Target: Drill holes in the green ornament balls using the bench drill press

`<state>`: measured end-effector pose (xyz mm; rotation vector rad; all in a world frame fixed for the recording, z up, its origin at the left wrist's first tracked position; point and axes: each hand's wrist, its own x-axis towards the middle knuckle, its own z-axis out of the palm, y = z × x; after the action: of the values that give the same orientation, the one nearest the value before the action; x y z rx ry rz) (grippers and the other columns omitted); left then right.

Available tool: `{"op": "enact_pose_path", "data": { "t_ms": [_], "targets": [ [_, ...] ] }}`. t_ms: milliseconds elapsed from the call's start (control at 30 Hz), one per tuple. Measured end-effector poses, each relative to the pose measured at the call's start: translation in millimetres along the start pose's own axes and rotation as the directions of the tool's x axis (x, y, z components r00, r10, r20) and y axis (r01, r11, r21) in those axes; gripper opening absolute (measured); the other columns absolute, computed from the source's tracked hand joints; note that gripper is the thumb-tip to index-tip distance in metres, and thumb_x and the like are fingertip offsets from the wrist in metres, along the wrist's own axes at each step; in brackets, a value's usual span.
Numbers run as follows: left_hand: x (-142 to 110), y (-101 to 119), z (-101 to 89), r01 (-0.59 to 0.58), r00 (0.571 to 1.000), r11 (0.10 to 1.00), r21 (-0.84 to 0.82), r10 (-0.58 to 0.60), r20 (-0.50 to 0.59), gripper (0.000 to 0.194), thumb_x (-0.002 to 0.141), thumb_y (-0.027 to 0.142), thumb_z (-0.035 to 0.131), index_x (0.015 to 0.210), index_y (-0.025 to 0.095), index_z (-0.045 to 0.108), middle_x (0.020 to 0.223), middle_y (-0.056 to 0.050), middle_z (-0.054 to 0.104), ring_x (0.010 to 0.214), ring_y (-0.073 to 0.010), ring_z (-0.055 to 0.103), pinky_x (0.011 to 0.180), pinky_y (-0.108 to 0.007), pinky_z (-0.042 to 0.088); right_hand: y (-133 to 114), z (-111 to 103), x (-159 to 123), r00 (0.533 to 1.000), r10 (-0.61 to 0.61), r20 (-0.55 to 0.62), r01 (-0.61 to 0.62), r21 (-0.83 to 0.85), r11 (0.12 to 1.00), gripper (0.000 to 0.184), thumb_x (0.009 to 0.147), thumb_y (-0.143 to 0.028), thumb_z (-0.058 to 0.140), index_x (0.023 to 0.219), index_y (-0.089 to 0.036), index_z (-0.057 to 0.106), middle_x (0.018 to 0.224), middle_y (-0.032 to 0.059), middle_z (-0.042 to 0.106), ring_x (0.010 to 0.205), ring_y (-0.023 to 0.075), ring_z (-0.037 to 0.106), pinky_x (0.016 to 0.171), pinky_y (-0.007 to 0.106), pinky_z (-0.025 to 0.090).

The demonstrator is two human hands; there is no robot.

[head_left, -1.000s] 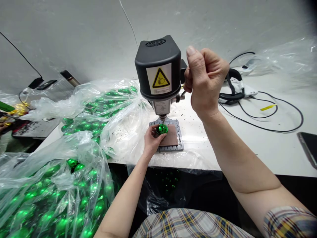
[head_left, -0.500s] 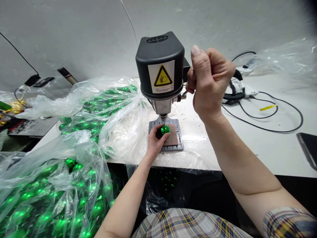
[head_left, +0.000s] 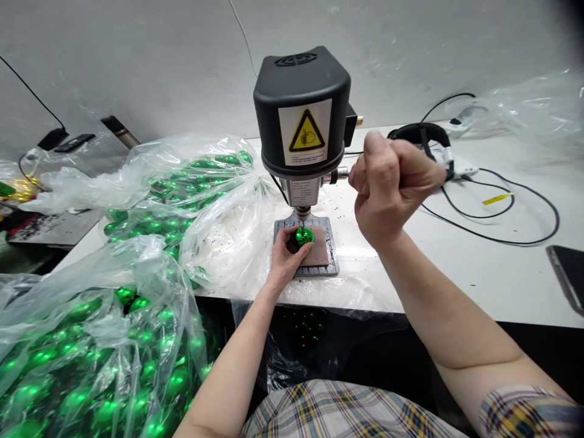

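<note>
My left hand [head_left: 288, 255] grips a shiny green bauble [head_left: 305, 235] between thumb and fingers, on a brown square board [head_left: 320, 249] that lies on the grey metal base [head_left: 331, 234] of a small bench drill press [head_left: 301, 115]. The drill's chuck and bit [head_left: 303, 214] come down right at the top of the bauble; whether the bit is inside it I cannot tell. My right hand [head_left: 387, 188] is closed in a fist around the feed lever [head_left: 341, 174] on the drill's right side, most of the lever being hidden by the fingers.
Clear plastic bags [head_left: 155, 261] full of green baubles fill the left side. Dark crumbs lie scattered on the white table [head_left: 456, 267]. To the right are a black-and-white headset [head_left: 426, 137], a looped black cable [head_left: 554, 207] and a phone [head_left: 568, 271] near the table's edge.
My right hand has come down and slightly right with the feed lever. My left hand and the bauble moved slightly right at first, then stayed under the bit.
</note>
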<state>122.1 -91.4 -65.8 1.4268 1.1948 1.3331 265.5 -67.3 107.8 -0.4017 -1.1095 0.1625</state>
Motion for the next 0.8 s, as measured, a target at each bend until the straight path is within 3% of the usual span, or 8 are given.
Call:
{"op": "enact_pose_path", "data": {
  "t_ms": [200,333,567,633,733,800],
  "targets": [
    [0.2,0.6,0.0,-0.010,1.000,1.000,0.017,0.010,-0.001,0.046,0.076,0.032,0.080,0.115,0.019,0.057,0.114,-0.010,0.068,0.107,-0.0220,0.066,0.098,-0.037,0.050,4.1,-7.7,-17.9,0.998,-0.063,-0.009,0.064,0.059,0.996,0.057,0.089,-0.027,0.061,0.052,-0.016,0.020,0.046,-0.0052,0.021,0.039,0.0061,0.024,0.044,0.030,0.017],
    [0.5,4.7,-0.9,-0.007,1.000,0.999,0.039,0.007,0.002,0.046,0.075,0.031,0.081,0.112,0.018,0.058,0.112,-0.009,0.068,0.106,-0.0222,0.065,0.097,-0.037,0.050,4.6,-17.4,-23.7,0.989,-0.117,0.094,0.109,0.084,0.991,0.052,0.086,-0.016,0.059,0.053,-0.016,0.019,0.048,-0.0048,0.024,0.041,0.0061,0.025,0.042,0.029,0.021],
    [0.6,0.2,-2.1,-0.016,1.000,0.999,0.030,0.016,0.001,0.046,0.075,0.030,0.081,0.112,0.019,0.057,0.113,-0.010,0.067,0.108,-0.0230,0.065,0.097,-0.039,0.050,10.5,-35.4,-35.0,0.930,-0.248,0.271,0.228,0.105,0.968,0.046,0.083,-0.006,0.056,0.056,-0.017,0.020,0.052,-0.0042,0.028,0.045,0.0056,0.029,0.044,0.027,0.025],
    [2.6,-3.2,-1.5,-0.017,1.000,1.000,0.012,0.017,-0.002,0.047,0.074,0.032,0.082,0.112,0.019,0.057,0.114,-0.010,0.068,0.109,-0.0233,0.065,0.098,-0.039,0.050,8.8,-31.1,-31.7,0.945,-0.221,0.242,0.210,0.073,0.975,0.050,0.086,-0.010,0.057,0.054,-0.017,0.020,0.049,-0.0045,0.027,0.042,0.0052,0.029,0.043,0.027,0.024],
    [3.3,0.0,-0.2,-0.006,1.000,1.000,0.013,0.007,-0.022,0.046,0.074,0.033,0.082,0.111,0.019,0.058,0.110,-0.009,0.069,0.105,-0.0220,0.067,0.094,-0.037,0.052,4.0,-13.8,-9.7,0.987,-0.123,0.099,0.123,0.010,0.992,0.054,0.093,-0.023,0.057,0.050,-0.019,0.024,0.046,-0.0052,0.025,0.039,0.0052,0.029,0.040,0.027,0.022],
    [-4.4,10.0,-0.2,-0.017,0.994,0.996,0.090,0.026,-0.109,0.043,0.074,0.035,0.082,0.107,0.019,0.059,0.104,-0.007,0.070,0.096,-0.0198,0.068,0.088,-0.034,0.054,2.4,-0.5,13.0,0.997,0.020,0.072,-0.018,-0.029,0.999,0.054,0.094,-0.036,0.059,0.051,-0.020,0.030,0.047,-0.0054,0.026,0.039,0.0058,0.030,0.039,0.026,0.021]
  ]
}}
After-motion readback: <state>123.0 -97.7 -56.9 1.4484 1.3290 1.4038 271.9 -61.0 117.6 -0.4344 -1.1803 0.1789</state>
